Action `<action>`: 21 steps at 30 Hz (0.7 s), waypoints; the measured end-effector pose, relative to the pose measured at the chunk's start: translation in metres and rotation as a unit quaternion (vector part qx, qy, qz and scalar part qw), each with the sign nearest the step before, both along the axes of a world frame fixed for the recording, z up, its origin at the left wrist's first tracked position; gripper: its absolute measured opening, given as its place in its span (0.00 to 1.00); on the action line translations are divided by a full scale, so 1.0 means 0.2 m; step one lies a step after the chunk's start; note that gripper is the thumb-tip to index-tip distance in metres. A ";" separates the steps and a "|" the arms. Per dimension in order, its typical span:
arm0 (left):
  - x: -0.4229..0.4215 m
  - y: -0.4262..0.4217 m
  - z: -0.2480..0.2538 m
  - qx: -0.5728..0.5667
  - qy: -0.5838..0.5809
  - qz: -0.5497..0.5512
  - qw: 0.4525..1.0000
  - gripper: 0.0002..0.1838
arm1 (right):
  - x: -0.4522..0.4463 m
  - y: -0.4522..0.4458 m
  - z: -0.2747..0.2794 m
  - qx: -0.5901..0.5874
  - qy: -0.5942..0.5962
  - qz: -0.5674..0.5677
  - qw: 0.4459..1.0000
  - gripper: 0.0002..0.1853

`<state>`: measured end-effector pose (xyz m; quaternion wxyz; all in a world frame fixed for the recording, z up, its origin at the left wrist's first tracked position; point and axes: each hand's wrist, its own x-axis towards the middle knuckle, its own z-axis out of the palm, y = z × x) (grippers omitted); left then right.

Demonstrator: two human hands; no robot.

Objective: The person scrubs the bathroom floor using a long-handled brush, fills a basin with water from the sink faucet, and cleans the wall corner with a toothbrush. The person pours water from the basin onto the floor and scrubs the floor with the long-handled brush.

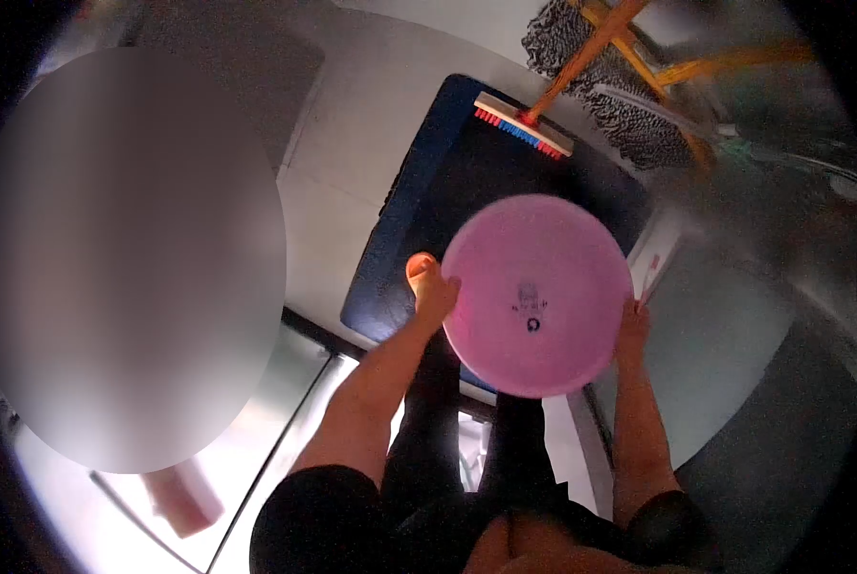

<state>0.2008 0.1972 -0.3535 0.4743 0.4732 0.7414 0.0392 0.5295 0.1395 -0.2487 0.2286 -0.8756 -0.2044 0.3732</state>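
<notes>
A round pink basin (543, 297) is held in front of my body, with small dark printed marks near its middle. My left hand (436, 298) grips its left rim, fingers closed on the edge. Right by that hand shows a small orange rounded thing (421, 270); whether I hold it or it lies behind, I cannot tell. My right hand (632, 330) is closed on the opposite rim, its fingers partly hidden. Close above it is a thin pale stick-like thing (650, 282), too blurred to name.
Beneath the basin lies a dark blue mat (371, 287). On its far end rests a broom (524, 124) with red and blue bristles and a wooden handle. Grey mop heads (639, 129) and orange poles (629, 48) stand at upper right. A blurred oval (127, 258) covers the left.
</notes>
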 end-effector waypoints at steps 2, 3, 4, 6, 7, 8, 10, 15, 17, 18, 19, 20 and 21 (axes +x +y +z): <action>-0.10 0.25 -0.07 0.019 -0.008 -0.111 0.994 0.20 | -0.01 0.08 -0.20 -0.018 -0.013 0.005 1.000 0.22; -0.12 0.39 -0.08 0.021 -0.001 -0.139 0.990 0.21 | -0.02 0.11 -0.29 -0.025 -0.019 0.007 0.999 0.22; -0.10 0.53 -0.01 0.010 0.025 -0.115 0.993 0.21 | -0.05 0.14 -0.39 -0.013 -0.043 0.006 0.999 0.22; -0.19 0.70 -0.14 0.157 0.130 -0.213 0.955 0.19 | -0.13 0.21 -0.62 0.028 -0.106 0.000 0.994 0.20; -0.15 0.83 -0.13 0.125 0.144 -0.171 0.967 0.19 | -0.13 0.30 -0.74 0.129 -0.080 -0.027 0.988 0.21; -0.16 0.94 -0.08 0.090 0.156 -0.126 0.976 0.18 | -0.19 0.39 -0.76 0.156 -0.096 -0.028 0.983 0.22; -0.41 1.10 -0.40 0.155 0.036 -0.051 0.986 0.18 | -0.29 0.60 -0.76 0.141 -0.167 -0.002 0.976 0.24; -0.46 1.32 -0.13 0.263 0.113 -0.148 0.947 0.17 | -0.35 0.92 -0.64 0.087 -0.026 -0.021 0.996 0.19; -0.26 1.27 0.22 0.276 0.136 -0.137 0.942 0.16 | -0.30 0.83 -0.70 0.074 -0.125 0.071 0.987 0.21; -0.19 1.20 0.34 0.270 0.121 -0.084 0.951 0.15 | -0.29 0.78 -0.70 0.062 -0.225 0.165 0.958 0.24; -0.17 1.14 0.39 0.249 0.127 -0.082 0.957 0.15 | -0.29 0.73 -0.65 0.084 -0.159 0.065 0.982 0.21; -0.15 1.07 0.42 0.227 0.132 -0.079 0.962 0.15 | -0.29 0.65 -0.58 0.106 -0.091 -0.035 0.990 0.17; -0.12 0.98 0.48 0.201 0.112 -0.051 0.972 0.15 | -0.26 0.56 -0.49 0.093 -0.083 -0.043 0.991 0.18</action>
